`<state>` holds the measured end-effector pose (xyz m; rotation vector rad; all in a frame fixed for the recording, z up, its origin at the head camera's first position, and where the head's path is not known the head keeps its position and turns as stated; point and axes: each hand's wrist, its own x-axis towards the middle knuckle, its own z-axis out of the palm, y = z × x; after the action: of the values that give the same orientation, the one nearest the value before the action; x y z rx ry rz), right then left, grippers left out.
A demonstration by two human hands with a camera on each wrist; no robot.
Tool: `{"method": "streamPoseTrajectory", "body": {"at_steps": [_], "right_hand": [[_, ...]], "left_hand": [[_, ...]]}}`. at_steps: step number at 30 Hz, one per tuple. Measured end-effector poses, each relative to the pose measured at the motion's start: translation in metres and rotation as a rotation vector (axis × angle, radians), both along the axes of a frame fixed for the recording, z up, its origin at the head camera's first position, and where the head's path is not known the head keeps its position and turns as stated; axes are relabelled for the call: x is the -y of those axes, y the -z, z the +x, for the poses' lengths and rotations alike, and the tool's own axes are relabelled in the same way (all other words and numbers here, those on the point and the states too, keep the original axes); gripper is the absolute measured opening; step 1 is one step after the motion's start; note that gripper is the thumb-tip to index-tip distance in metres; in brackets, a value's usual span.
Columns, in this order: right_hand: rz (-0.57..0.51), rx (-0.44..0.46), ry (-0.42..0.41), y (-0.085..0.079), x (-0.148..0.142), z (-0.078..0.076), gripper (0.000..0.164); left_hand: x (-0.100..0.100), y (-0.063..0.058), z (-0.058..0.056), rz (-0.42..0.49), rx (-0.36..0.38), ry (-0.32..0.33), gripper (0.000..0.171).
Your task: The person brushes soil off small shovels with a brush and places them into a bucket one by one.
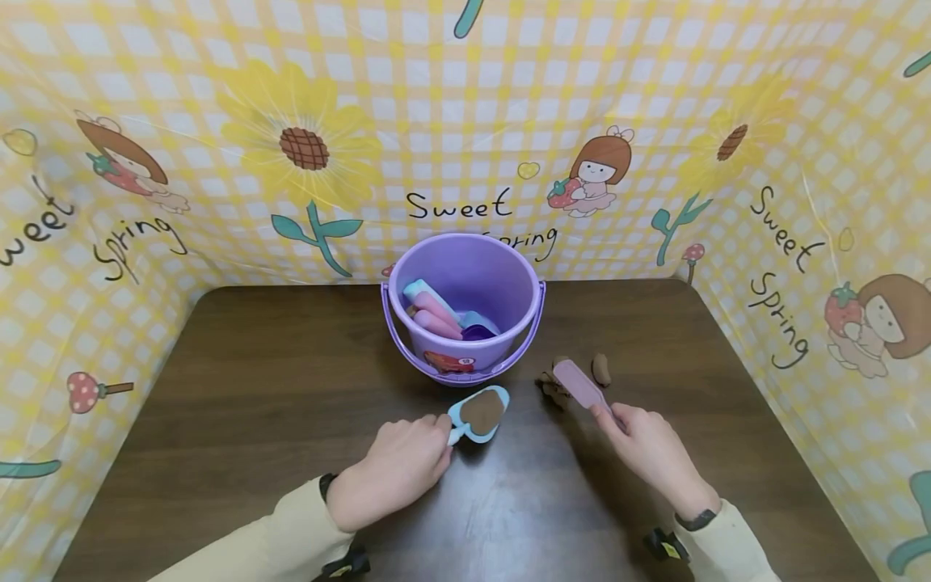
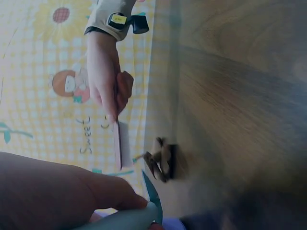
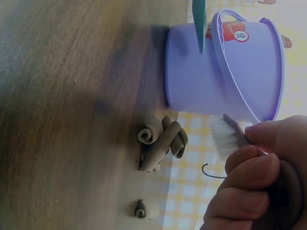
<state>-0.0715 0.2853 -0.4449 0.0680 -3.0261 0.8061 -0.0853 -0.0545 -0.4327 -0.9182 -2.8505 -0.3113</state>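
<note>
My left hand [image 1: 396,465] grips the handle of a small light-blue dustpan [image 1: 454,418], its middle brown in the head view. The dustpan is above the table in front of the bucket. My right hand [image 1: 650,444] holds a pink brush [image 1: 578,384]; its white bristles [image 3: 223,136] show in the right wrist view, fingers curled round the handle. Below the brush, several brown curled, rolled-up pieces [image 3: 160,146] lie on the table, and one more roll [image 1: 600,369] is apart from them. The brush is raised above these pieces.
A purple bucket [image 1: 465,356] with its handle down stands at the back middle of the brown wooden table [image 1: 240,453]. Inside are pink-handled tools [image 1: 436,317] and light-blue and dark purple parts. Yellow checked cloth [image 1: 451,97] rises behind and at both sides.
</note>
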Motion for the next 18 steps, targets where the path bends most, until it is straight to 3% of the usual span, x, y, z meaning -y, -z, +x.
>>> {"method": "streamPoseTrajectory", "body": {"at_steps": [3,7,12,18], "right_hand": [[0.015,-0.003,-0.004,-0.002,0.001,0.001,0.047],[0.022,-0.013,-0.015,-0.002,0.005,0.004,0.046],[0.013,-0.044,-0.038,-0.003,0.009,0.003,0.046],[0.012,-0.057,-0.05,-0.007,0.012,0.002,0.044]], "left_hand": [[-0.011,-0.003,-0.002,0.004,-0.039,0.025,0.027],[-0.023,-0.003,-0.006,0.022,-0.036,0.044,0.025],[-0.037,-0.001,-0.013,0.061,0.017,0.073,0.021],[-0.049,0.0,-0.021,0.176,0.085,0.176,0.013]]}}
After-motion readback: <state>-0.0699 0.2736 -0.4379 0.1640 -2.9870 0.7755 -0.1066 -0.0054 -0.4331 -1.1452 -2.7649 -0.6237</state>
